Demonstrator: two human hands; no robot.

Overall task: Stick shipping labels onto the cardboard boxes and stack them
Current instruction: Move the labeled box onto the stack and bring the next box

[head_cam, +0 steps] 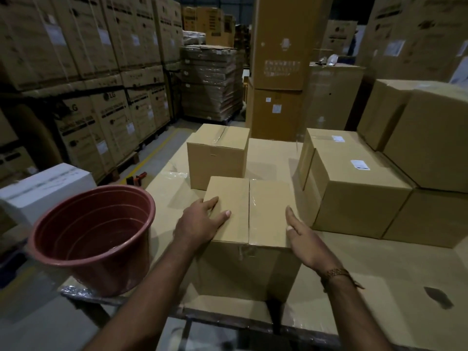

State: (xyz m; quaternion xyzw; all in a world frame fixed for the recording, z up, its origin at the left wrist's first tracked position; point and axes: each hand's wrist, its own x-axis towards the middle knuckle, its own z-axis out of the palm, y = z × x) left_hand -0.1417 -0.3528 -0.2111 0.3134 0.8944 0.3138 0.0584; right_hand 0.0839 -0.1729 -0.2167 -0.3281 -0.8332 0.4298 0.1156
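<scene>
Box (pixel 249 214) between both hands' fingers (pixel 215 202) (touching)

txt: "LG" | on: stacked cartons (pixel 111 115) far left | other labels unreadable

surface: cardboard-covered table (pixel 354 262) — on it: taped boxes (pixel 249 249) — red bucket (pixel 96 239)

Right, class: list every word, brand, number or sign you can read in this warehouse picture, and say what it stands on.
"LG" on a stacked carton at left.
"G", partly cut off, on the neighbouring carton.
Other print on those cartons: too blurred.
White labels on the two boxes at right: too small.
Box between the hands: no text.
</scene>
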